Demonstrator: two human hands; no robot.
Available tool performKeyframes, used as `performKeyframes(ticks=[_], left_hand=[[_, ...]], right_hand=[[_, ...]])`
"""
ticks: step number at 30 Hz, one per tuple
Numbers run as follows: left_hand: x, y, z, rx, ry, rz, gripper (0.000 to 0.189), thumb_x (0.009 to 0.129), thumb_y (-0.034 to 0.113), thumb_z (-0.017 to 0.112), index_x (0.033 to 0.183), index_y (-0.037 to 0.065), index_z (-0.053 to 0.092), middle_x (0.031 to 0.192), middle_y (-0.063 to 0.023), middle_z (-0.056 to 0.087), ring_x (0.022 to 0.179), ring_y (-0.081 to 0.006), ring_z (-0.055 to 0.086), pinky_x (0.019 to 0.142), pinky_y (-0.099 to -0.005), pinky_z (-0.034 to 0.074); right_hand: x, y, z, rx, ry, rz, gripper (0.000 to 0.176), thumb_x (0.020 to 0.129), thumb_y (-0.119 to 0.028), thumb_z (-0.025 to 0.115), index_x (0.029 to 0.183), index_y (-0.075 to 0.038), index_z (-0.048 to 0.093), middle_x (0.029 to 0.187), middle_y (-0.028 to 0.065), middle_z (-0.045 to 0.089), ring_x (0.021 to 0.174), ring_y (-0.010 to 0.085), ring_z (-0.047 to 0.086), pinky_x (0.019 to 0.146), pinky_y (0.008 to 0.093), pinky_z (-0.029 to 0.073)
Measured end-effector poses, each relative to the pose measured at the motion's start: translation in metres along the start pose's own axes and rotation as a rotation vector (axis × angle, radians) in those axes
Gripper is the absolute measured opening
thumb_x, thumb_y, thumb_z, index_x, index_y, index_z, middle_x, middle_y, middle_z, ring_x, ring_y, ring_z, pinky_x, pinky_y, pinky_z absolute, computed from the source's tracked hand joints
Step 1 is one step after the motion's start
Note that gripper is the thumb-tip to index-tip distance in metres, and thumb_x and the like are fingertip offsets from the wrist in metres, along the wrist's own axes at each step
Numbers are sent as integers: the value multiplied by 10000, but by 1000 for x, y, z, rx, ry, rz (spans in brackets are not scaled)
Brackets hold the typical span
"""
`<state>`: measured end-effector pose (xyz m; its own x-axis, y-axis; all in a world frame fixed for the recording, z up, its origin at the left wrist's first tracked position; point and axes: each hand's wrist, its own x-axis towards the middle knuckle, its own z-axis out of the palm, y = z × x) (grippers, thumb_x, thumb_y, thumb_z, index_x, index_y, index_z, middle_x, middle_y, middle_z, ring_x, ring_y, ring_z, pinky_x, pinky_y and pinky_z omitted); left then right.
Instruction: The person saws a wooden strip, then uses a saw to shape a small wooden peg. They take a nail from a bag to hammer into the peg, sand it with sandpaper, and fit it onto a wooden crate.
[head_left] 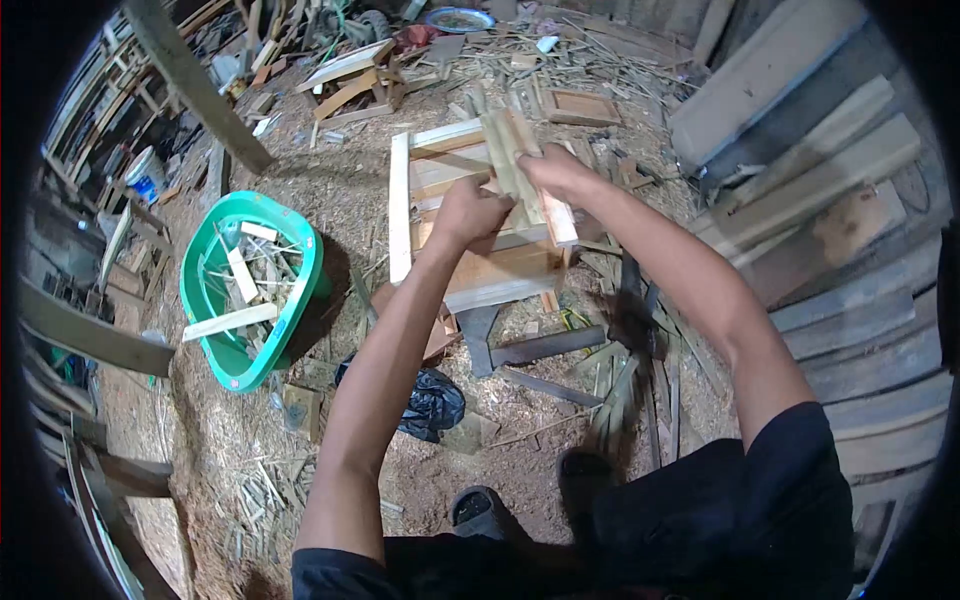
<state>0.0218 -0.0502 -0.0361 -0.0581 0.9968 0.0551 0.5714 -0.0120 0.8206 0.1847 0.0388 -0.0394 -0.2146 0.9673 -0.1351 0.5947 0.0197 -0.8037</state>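
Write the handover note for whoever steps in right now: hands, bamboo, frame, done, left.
Left hand: closed on the lower part of the bamboo slats.
Right hand: grips the same bundle higher up.
Slats are held over the wooden frame on the sawdust floor.
More bamboo strips lie on the ground to the right; green basin of offcuts to the left.
Done: frame assembled.
Left: the held slats are not yet laid in it.

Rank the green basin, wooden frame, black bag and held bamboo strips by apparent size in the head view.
Wooden frame and green basin: alike, unranked.
Black bag.
Bamboo strips, held nearer the camera, so unsure.
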Motion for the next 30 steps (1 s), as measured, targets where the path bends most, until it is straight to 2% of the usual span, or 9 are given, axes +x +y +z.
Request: performKeyframes(ticks=[4, 8, 12, 13, 17, 21, 24, 25, 30], left_hand=[[5, 5, -4, -97, -195, -102, 235, 817, 220, 708, 795, -9, 658, 554, -5, 502, 463, -102, 420, 435, -312, 326], [5, 8, -20, -450, -162, -270, 166, 827, 125, 678, 726, 1, 637, 584, -30, 540, 451, -107, 447, 414, -299, 309], [-6, 6, -33, -618, -13, 20, 237, 871, 47, 599, 1081, -55, 555, 921, -161, 682, 784, -201, 671, 672, -313, 543], [-7, 6, -38, -682, -24, 12, 338, 893, 25, 562, 1204, -62, 461, 1052, -204, 672, 946, -251, 675, 856, -371, 551], [-14, 4, -43, -662, 14, -6, 325, 913, 34, 541, 1220, -48, 472, 1049, -186, 673, 928, -250, 674, 848, -360, 547], [-21, -5, -40, -702, -10, -22, 342, 919, 45, 539, 1243, -38, 469, 1043, -171, 672, 929, -244, 673, 823, -356, 548], [-26, -21, -40, -670, -24, -24, 334, 924, 58, 537, 1239, -26, 468, 1047, -145, 666, 947, -245, 670, 822, -372, 549], [-33, -23, -41, -680, -39, -49, 328, 924, 61, 540, 1233, -25, 471, 1052, -143, 664, 953, -244, 668, 824, -374, 549], [-56, -44, -41, -667, -119, -162, 312, 925, 102, 574, 1215, 18, 499, 1077, -134, 655, 992, -245, 659, 843, -397, 547]], right_hand=[[0, 26, 17, 140, 25, -98, 496, 912, -309, 609, 1226, 74, 580, 1069, 202, 663, 973, 250, 637, 852, 364, 485], [-16, 14, 13, 170, 121, 2, 425, 893, -292, 653, 1133, 59, 646, 968, 175, 690, 881, 247, 659, 810, 361, 496], [4, 35, 10, 167, 124, -6, 617, 832, -329, 683, 1182, 158, 538, 1086, 305, 625, 1027, 370, 633, 891, 408, 483], [6, 38, 8, 137, 135, 12, 625, 833, -333, 677, 1180, 166, 529, 1089, 306, 624, 1014, 376, 637, 877, 413, 490], [9, 45, -4, 224, 175, 12, 612, 826, -332, 676, 1157, 166, 545, 1062, 299, 638, 979, 355, 652, 853, 391, 502], [21, 52, -9, 261, 328, 3, 455, 832, -325, 702, 1020, 88, 670, 891, 162, 695, 740, 231, 677, 674, 352, 523], [26, 44, -24, 214, 319, 2, 448, 827, -325, 706, 999, 88, 677, 909, 170, 694, 756, 224, 677, 666, 358, 526], [18, 38, -30, 340, 199, 9, 578, 835, -360, 666, 1122, 137, 598, 1046, 261, 665, 963, 329, 664, 853, 387, 501], [35, 35, -35, -214, 275, -6, 648, 818, -420, 664, 1188, 102, 558, 1109, 287, 634, 1056, 393, 628, 894, 418, 493]])
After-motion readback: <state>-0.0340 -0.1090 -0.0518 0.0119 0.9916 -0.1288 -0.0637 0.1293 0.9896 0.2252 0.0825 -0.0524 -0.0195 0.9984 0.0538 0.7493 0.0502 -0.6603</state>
